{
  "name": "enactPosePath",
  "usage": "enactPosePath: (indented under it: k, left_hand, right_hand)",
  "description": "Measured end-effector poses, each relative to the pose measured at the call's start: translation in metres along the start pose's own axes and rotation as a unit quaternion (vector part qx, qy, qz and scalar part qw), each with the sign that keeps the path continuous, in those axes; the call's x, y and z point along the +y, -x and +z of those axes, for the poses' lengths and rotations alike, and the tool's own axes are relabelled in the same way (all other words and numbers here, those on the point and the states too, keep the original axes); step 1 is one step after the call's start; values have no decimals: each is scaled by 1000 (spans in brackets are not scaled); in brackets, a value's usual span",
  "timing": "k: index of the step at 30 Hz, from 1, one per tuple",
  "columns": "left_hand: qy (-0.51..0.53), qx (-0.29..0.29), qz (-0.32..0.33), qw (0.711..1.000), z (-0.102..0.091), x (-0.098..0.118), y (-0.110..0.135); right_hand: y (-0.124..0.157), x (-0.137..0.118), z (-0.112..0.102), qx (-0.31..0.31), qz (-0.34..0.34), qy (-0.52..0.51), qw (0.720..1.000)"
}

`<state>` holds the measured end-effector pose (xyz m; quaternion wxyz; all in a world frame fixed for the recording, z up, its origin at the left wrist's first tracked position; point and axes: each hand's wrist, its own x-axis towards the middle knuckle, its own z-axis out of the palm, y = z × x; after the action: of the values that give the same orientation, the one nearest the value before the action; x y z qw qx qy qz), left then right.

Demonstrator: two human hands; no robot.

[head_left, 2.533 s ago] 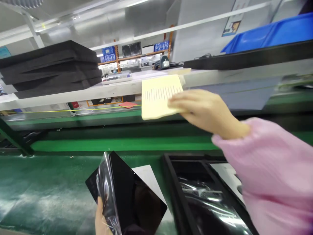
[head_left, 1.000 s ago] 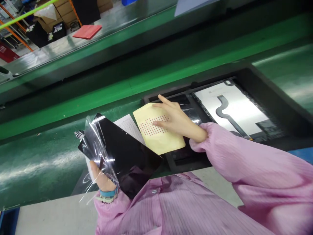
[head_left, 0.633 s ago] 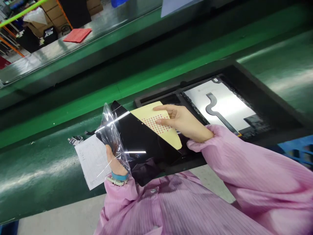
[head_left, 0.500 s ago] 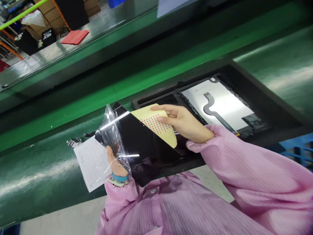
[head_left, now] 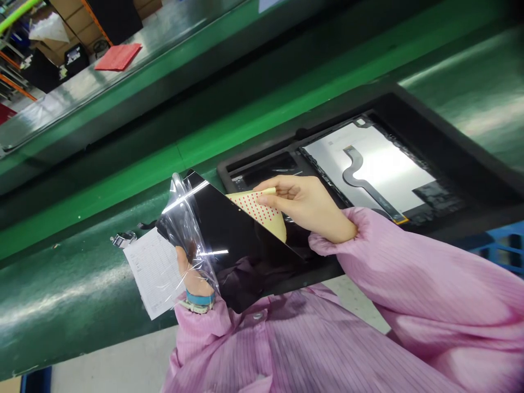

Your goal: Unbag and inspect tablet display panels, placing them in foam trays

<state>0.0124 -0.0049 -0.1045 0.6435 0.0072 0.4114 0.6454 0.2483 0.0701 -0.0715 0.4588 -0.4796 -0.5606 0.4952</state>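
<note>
My left hand [head_left: 194, 275] grips the left side of a glossy black screen panel [head_left: 241, 248], with part of the fingers hidden beneath it. Clear plastic film [head_left: 186, 218] hangs loosely over that end of the panel. Pinched between the thumb and fingers of my right hand [head_left: 309, 204] is a pale yellow sheet with rows of red dots [head_left: 262, 207]. The sheet is at the panel's far edge, its lower part partly hidden by the panel. Behind my right wrist, a silver display back with a curved ribbon cable [head_left: 393, 169] lies in a black foam tray [head_left: 450, 142].
A printed paper sheet [head_left: 153, 273] lies on the green bench [head_left: 73, 289] at left, beside a small metallic object [head_left: 124, 239]. A red packet [head_left: 118, 57] rests on the raised shelf at the back. A blue crate [head_left: 501, 245] stands at the right.
My right hand has drawn the yellow sheet's top edge down and folded it slightly; less of the sheet shows above the panel. My left hand keeps its hold. The view has shifted a little.
</note>
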Motion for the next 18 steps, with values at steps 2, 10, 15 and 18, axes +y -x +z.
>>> enactPosePath:
  k: [2,10,15,18]
  left_hand:
    - [0,12,3,1000,3,0,1]
    - [-1,40,-22,999,10,3,4]
    - [5,60,-40,997,16,5,5]
    - [7,72,-48,996,21,7,6]
  right_hand:
    - [-1,3,-1,26,-19,25,999]
    - [-2,1,-5,25,-57,63,996]
    - [1,-3,-5,12,-35,72,997]
    - [2,-4,-4,17,-27,80,996]
